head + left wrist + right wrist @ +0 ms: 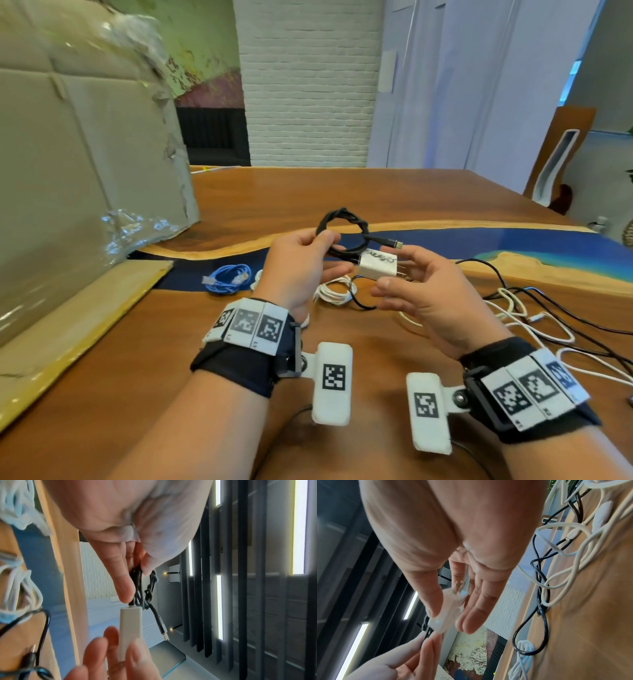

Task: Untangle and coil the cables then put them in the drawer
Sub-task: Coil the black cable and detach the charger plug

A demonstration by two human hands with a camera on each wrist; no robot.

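Observation:
A black braided cable (342, 219) is wound into a small coil and held above the table. My left hand (330, 241) pinches the coil between thumb and fingers, as the left wrist view shows (137, 574). A white charger block (378, 265) with writing on it is plugged onto one end of the cable. My right hand (394, 269) pinches that block lightly between thumb and fingers, prongs toward the palm. The cable's free plug (397, 244) sticks out to the right. No drawer is in view.
A coiled blue network cable (227, 277) and a coiled white cable (334, 291) lie on the wooden table (342, 192) beyond my hands. Loose white and black cables (531, 315) are tangled at the right. A large cardboard box (85, 154) stands at the left.

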